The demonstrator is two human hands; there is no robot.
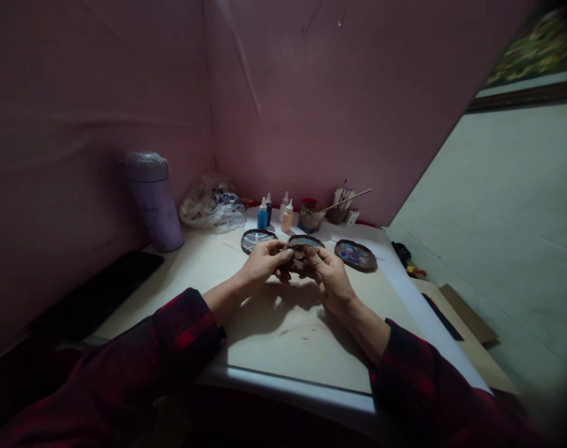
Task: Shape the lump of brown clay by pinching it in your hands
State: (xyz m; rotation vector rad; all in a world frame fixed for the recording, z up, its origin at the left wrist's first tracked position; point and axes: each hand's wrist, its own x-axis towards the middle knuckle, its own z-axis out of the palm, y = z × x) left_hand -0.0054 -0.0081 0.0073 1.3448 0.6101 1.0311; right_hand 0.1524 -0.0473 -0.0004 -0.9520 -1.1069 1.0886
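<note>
The left hand point(266, 261) and right hand point(334, 275), each pinching 1 side of a brown, clay-like lump point(300, 259) raised over the pale tabletop point(302, 361) (shadows fall below). Beyond lie 3 dark-rimmed dishes point(365, 268), the middle 1 partly hidden; farther back, 4 small bottles point(287, 219).

Clay point(300, 260): dark brown, lumpy, irregular in outline, its edge uneven. Pinched at opposite sides by left hand point(266, 261) and right hand point(334, 279), it sits raised above the table point(321, 361), shadow beneath.
</note>
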